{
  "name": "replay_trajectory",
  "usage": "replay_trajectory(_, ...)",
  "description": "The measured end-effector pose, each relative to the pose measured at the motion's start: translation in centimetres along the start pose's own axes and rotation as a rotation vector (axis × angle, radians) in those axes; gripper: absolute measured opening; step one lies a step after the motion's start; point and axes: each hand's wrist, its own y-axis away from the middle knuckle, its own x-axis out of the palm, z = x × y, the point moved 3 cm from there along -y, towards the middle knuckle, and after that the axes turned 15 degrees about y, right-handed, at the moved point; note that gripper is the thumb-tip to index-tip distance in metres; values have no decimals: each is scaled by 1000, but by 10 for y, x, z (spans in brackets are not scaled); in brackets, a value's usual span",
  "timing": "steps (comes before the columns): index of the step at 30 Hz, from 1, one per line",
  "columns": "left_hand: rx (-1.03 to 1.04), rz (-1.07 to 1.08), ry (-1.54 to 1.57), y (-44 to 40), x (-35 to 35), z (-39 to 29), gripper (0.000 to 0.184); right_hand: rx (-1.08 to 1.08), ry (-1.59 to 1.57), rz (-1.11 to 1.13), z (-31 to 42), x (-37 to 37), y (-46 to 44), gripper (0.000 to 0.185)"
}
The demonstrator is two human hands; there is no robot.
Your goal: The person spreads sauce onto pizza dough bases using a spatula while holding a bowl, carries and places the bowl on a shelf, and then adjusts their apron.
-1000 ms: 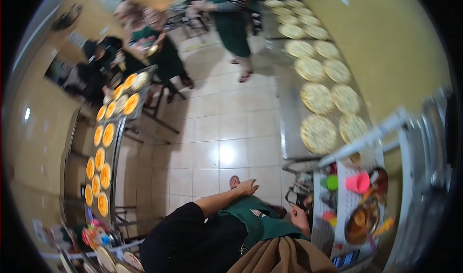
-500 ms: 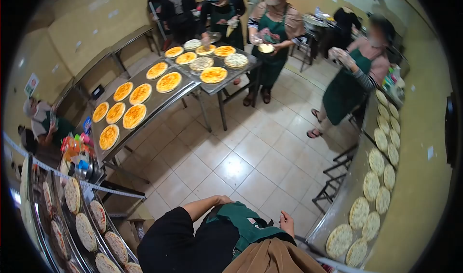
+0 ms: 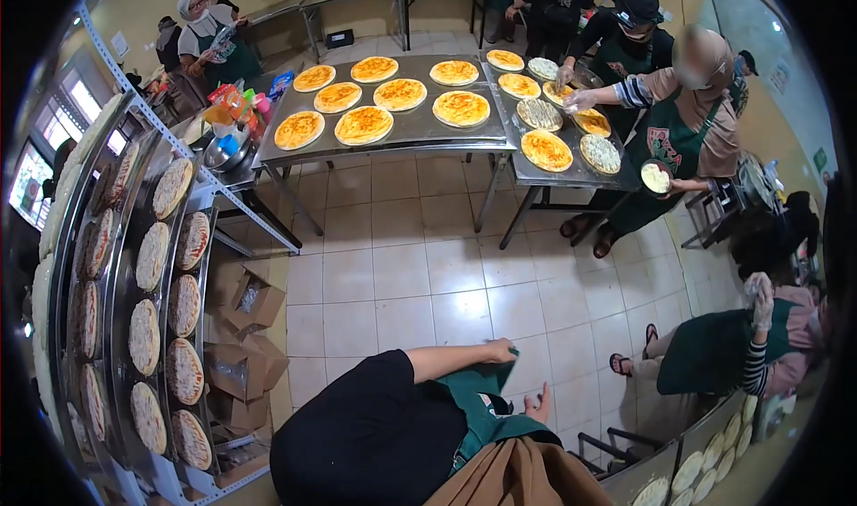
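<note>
My left hand (image 3: pixel 500 351) is held out in front of my body, its fingers closed on the edge of my green apron (image 3: pixel 478 408). The cloth is pulled up and outward there. Close by on the right, my right hand (image 3: pixel 538 405) is raised beside the apron with fingers apart and nothing in it. Below both hands hangs the end of a brown headscarf (image 3: pixel 518 475). Neither hand touches any of the pizzas.
A steel table (image 3: pixel 415 140) bears several orange-topped pizzas; a second table (image 3: pixel 571 174) adjoins it. On my left stands a rack (image 3: pixel 210 184) of topped pizza bases, with cardboard boxes (image 3: pixel 259 305) beside it. Co-workers (image 3: pixel 683 113) stand around; more bases (image 3: pixel 687 472) lie at lower right.
My view has turned left, bringing the rack fully into sight. My left hand has lifted the apron's edge. A co-worker with a bowl now reaches over the pizzas on the second table.
</note>
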Motion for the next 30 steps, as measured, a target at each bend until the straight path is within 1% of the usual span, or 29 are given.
replay_trajectory(1, 60, 20, 29, -15, 15, -13, 40, 465, -245, 283, 69, -55, -18, 85)
replay_trajectory(2, 122, 34, 70, -28, 30, -28, 39, 332, -143, 213, 59, -66, -37, 87)
replay_trajectory(4, 179, 68, 38, -25, 37, -91, 40, 41, 56, 90, 40, -82, -81, 90)
replay_trajectory(5, 150, 121, 61, -26, 41, -112, 37, 15, 65, 82, 49, -93, -97, 91)
replay_trajectory(6, 218, 86, 70, -32, 50, -121, 35, -55, 54, 145, 39, -91, -116, 87)
replay_trajectory(8, 252, -39, 101, -40, 59, -129, 33, -178, 22, 272, 17, -85, -152, 79)
replay_trajectory(9, 238, -61, 110, -41, 57, -131, 33, -134, -44, 321, 12, -80, -165, 54)
replay_trajectory(11, 230, -109, 129, -55, 48, -135, 31, -187, -44, 385, 11, -74, -184, 40)
replay_trajectory(12, 160, -181, 160, -65, 43, -135, 31, -215, -47, 409, 13, -72, -194, 34)
replay_trajectory(13, 90, -249, 186, -74, 37, -133, 31, -196, -65, 375, 15, -69, -199, 25)
replay_trajectory(15, -17, -328, 197, -96, 27, -125, 32, -273, -132, 368, 15, -58, -214, 24)
replay_trajectory(16, -19, -361, 162, -106, 22, -120, 34, -299, -162, 345, 9, -57, -221, 23)
replay_trajectory(17, -10, -379, 123, -118, 19, -115, 36, -274, -178, 314, 16, -60, -228, 21)
replay_trajectory(18, -41, -438, 48, -131, 16, -109, 37, -302, -95, 267, 15, -59, -241, 18)
replay_trajectory(19, -102, -409, -27, -148, 11, -103, 38, -338, -35, 260, 21, -67, -253, 20)
replay_trajectory(20, -214, -408, 33, -164, 7, -99, 40, -371, 28, 260, 28, -75, -265, 21)
replay_trajectory(21, -239, -422, 14, -181, 4, -102, 39, -373, 57, 218, 26, -80, -277, 20)
replay_trajectory(22, -139, -427, -92, -199, -1, -108, 37, -382, 87, 181, 27, -83, -292, 19)
replay_trajectory(24, -259, -349, -20, -233, -9, -136, 36, -335, 64, 118, 26, -99, -321, 19)
replay_trajectory(27, -278, -274, -29, -270, -21, -195, 37, -247, 48, 46, 23, -129, -353, 19)
replay_trajectory(30, -220, -219, -93, -323, -22, -219, 35, -198, 66, -76, 28, -164, -392, 19)
